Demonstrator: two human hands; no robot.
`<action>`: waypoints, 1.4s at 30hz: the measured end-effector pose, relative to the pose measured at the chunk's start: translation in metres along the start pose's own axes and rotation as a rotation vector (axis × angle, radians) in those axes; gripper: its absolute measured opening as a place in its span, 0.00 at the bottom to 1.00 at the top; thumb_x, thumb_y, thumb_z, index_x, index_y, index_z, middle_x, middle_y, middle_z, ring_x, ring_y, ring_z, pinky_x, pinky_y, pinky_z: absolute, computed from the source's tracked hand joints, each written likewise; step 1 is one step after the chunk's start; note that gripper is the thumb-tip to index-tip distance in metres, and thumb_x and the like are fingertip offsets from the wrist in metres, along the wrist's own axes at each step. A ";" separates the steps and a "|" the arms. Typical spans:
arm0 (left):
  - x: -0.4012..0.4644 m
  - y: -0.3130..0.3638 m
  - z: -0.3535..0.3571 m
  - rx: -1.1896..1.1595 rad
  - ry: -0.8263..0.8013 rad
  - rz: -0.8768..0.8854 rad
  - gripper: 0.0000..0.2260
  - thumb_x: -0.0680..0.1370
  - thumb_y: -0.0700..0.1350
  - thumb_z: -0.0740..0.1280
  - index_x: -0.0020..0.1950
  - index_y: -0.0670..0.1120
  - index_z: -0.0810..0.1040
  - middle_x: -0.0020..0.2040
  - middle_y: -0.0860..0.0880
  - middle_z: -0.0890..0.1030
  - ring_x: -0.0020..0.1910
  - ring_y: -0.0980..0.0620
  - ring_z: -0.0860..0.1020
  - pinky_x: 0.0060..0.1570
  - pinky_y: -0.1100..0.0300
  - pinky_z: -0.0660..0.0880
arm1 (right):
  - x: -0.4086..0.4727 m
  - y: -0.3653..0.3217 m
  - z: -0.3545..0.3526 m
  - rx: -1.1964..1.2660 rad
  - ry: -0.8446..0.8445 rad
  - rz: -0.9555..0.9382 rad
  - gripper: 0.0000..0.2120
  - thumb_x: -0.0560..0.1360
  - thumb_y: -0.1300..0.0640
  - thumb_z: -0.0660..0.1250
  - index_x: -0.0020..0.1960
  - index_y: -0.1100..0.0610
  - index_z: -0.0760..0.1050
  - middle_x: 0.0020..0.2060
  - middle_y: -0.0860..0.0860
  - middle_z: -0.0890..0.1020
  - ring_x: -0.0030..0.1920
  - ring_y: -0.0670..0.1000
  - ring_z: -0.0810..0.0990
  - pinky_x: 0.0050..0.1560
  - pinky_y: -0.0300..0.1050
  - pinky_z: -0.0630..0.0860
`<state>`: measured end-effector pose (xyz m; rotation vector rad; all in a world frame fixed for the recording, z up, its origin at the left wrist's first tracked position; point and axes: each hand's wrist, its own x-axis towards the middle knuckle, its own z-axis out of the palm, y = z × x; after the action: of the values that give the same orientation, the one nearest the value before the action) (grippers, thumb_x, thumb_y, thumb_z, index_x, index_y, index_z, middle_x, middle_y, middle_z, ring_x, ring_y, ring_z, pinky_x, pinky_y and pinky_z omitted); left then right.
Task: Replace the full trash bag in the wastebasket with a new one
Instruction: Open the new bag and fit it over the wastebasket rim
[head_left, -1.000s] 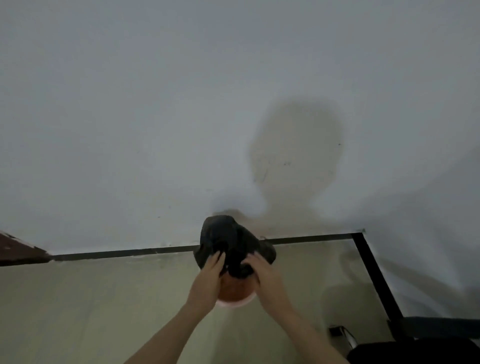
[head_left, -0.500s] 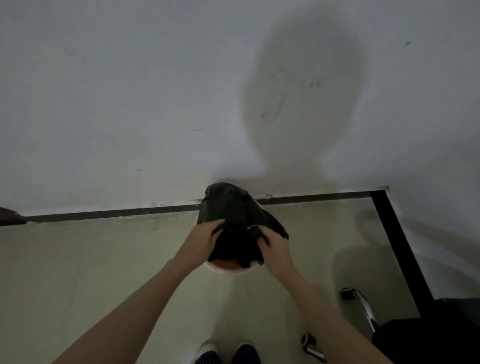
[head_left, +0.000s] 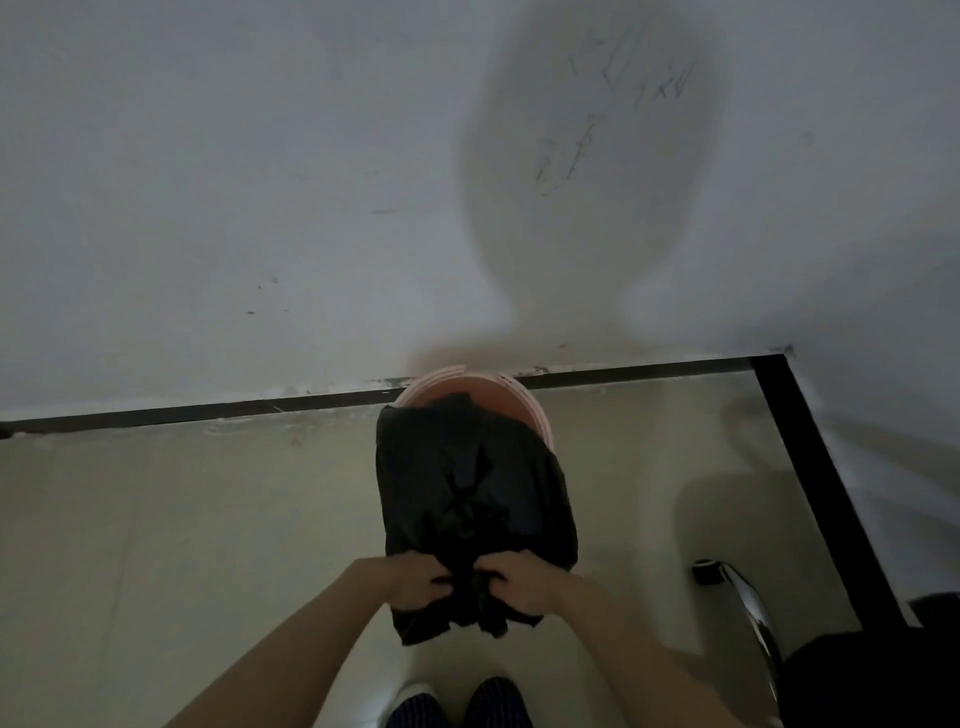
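Observation:
A black trash bag (head_left: 467, 499) hangs lifted in front of me, its bunched top held near my body. My left hand (head_left: 415, 584) grips the gathered plastic on the left, and my right hand (head_left: 519, 579) grips it on the right, close beside the other. Behind the bag, a pink round wastebasket (head_left: 530, 405) stands on the floor against the wall; only its far and right rim and part of its orange inside show. The lower end of the bag covers the front of the basket.
A white wall (head_left: 311, 208) rises just behind the basket, with a black strip along its base and a corner at the right. A chrome chair leg with a castor (head_left: 737, 592) and a dark seat (head_left: 872, 675) stand at the lower right. My feet (head_left: 457, 706) are below.
Both hands have pulled the black bag up and toward me, out of the wastebasket, exposing the basket's rim and inside. The view has tilted down and closer.

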<state>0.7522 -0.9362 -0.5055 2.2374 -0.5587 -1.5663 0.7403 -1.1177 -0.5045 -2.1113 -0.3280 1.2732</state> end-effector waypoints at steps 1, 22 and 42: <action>-0.002 -0.001 -0.002 -0.031 0.070 0.028 0.15 0.81 0.45 0.53 0.65 0.42 0.69 0.65 0.43 0.73 0.63 0.44 0.71 0.59 0.59 0.65 | 0.000 -0.001 -0.004 0.002 0.033 -0.019 0.16 0.79 0.64 0.53 0.64 0.57 0.71 0.63 0.57 0.75 0.61 0.55 0.73 0.56 0.37 0.67; 0.175 -0.080 -0.093 0.334 0.465 0.159 0.12 0.78 0.43 0.58 0.59 0.44 0.75 0.62 0.41 0.77 0.59 0.43 0.74 0.59 0.55 0.69 | 0.175 0.074 -0.077 -0.519 0.269 -0.113 0.18 0.75 0.64 0.55 0.63 0.57 0.72 0.61 0.63 0.75 0.60 0.62 0.74 0.61 0.48 0.68; 0.036 -0.116 -0.101 0.427 1.139 0.487 0.21 0.69 0.55 0.58 0.62 0.58 0.72 0.63 0.58 0.70 0.63 0.73 0.63 0.62 0.77 0.58 | 0.079 0.087 -0.116 -0.629 0.803 -0.478 0.09 0.74 0.65 0.63 0.51 0.58 0.79 0.58 0.54 0.79 0.57 0.51 0.77 0.51 0.32 0.66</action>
<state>0.8722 -0.8483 -0.5589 2.5257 -0.9767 0.1640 0.8701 -1.1896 -0.5778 -2.6187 -0.8711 -0.0179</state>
